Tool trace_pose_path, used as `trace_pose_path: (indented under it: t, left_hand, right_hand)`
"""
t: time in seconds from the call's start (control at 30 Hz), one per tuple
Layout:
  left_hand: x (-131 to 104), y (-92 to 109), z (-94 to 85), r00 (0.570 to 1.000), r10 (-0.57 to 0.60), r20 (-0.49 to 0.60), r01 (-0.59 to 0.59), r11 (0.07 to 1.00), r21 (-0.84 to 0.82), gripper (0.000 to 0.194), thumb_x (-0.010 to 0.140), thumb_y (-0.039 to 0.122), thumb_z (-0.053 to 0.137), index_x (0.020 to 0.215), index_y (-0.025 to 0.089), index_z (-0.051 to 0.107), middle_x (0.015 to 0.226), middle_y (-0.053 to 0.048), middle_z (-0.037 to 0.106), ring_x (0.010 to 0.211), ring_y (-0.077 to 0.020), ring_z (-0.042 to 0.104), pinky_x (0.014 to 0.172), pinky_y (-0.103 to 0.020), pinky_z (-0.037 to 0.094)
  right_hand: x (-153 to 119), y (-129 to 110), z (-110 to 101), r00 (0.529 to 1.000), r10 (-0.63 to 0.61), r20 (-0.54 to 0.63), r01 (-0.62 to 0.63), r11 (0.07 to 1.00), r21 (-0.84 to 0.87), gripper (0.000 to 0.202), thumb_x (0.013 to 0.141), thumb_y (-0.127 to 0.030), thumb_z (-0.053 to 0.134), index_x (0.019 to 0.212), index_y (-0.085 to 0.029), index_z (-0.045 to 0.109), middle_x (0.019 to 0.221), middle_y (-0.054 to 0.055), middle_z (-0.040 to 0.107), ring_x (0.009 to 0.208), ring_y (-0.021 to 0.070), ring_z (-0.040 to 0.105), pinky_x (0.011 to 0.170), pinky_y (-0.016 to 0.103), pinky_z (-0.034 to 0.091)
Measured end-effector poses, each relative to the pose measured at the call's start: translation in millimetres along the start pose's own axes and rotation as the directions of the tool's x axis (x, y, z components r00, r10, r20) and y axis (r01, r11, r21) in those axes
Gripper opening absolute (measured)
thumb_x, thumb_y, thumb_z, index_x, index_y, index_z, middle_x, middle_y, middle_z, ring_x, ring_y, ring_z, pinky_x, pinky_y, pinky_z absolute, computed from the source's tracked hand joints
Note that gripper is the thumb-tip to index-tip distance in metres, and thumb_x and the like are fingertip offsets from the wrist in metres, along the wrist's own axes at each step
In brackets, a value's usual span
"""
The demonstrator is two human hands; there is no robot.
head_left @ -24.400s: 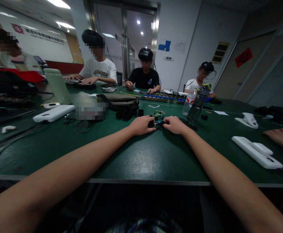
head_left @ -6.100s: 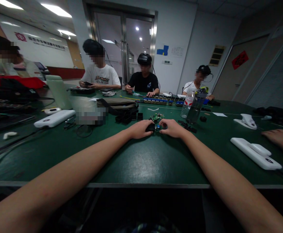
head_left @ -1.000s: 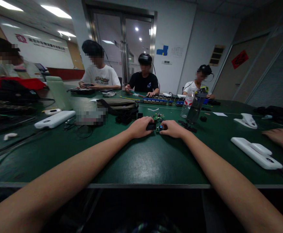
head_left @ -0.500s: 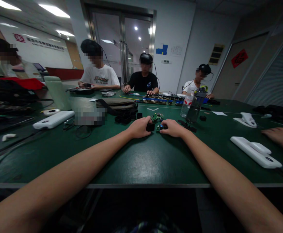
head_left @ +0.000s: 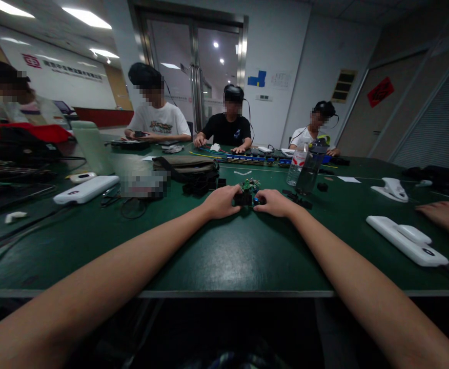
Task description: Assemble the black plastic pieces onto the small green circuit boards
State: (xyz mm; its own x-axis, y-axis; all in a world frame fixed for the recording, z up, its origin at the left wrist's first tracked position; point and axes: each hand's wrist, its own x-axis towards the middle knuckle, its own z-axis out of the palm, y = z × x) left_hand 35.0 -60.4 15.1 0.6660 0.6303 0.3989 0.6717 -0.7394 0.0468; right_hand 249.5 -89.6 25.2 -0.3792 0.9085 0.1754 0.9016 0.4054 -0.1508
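Note:
My left hand (head_left: 221, 202) is closed on a small black plastic case (head_left: 243, 199), held low over the green table. Close by on the right, my right hand (head_left: 275, 203) pinches a small circuit board with a blue part (head_left: 256, 201). Case and board meet or nearly meet; whether the board sits inside the case I cannot tell. Just behind them lies a small pile of green circuit boards (head_left: 250, 184). Several open black cases (head_left: 199, 186) stand to the left of my left hand. Some flat black pieces (head_left: 299, 200) lie beyond my right hand.
A bag (head_left: 188, 165), a water bottle (head_left: 294, 169) and a dark tumbler (head_left: 312, 169) stand farther back. White power banks lie left (head_left: 88, 189) and right (head_left: 405, 241). Co-workers sit across the table (head_left: 224, 256); another person's hand (head_left: 445, 215) rests at right.
The board in my right hand and the black case in my left have come together; the gap between them has closed. The case now shows a broader side.

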Motion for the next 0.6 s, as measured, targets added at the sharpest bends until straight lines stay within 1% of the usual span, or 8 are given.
trace_pose_path:
  t: [0.23, 0.43, 0.6]
  left_hand:
    - [0.3, -2.8, 1.8, 1.000, 0.016, 0.000, -0.016, 1.000, -0.005, 0.033, 0.077, 0.031, 0.063, 0.107, 0.020, 0.053, 0.104, -0.008, 0.066, 0.096, -0.0246, 0.064, 0.084, -0.035, 0.051]
    - [-0.2, -2.7, 1.0, 1.000, 0.022, 0.021, -0.021, 1.000, -0.001, 0.034, 0.078, 0.031, 0.061, 0.109, 0.020, 0.053, 0.107, -0.008, 0.065, 0.100, -0.0250, 0.063, 0.087, -0.036, 0.050]
    - [-0.9, -2.1, 0.1, 0.999, 0.037, -0.005, -0.037, 0.999, -0.024, 0.034, 0.077, 0.030, 0.060, 0.109, 0.019, 0.053, 0.108, -0.009, 0.064, 0.101, -0.0257, 0.061, 0.089, -0.038, 0.050]
  right_hand:
    - [0.2, 1.5, 0.9, 1.000, 0.006, -0.013, -0.006, 1.000, 0.020, 0.022, 0.079, -0.031, 0.072, 0.094, -0.016, 0.067, 0.091, 0.006, 0.068, 0.078, 0.0154, 0.059, 0.066, 0.023, 0.037]
    - [-0.2, 1.3, 0.7, 1.000, 0.004, -0.012, -0.003, 1.000, 0.027, 0.022, 0.079, -0.031, 0.071, 0.094, -0.015, 0.066, 0.089, 0.005, 0.068, 0.077, 0.0154, 0.058, 0.066, 0.023, 0.036]
    - [-0.7, 0.4, 0.4, 1.000, 0.004, -0.017, -0.004, 1.000, 0.028, 0.022, 0.079, -0.031, 0.071, 0.094, -0.016, 0.066, 0.090, 0.005, 0.068, 0.079, 0.0158, 0.059, 0.067, 0.023, 0.037]
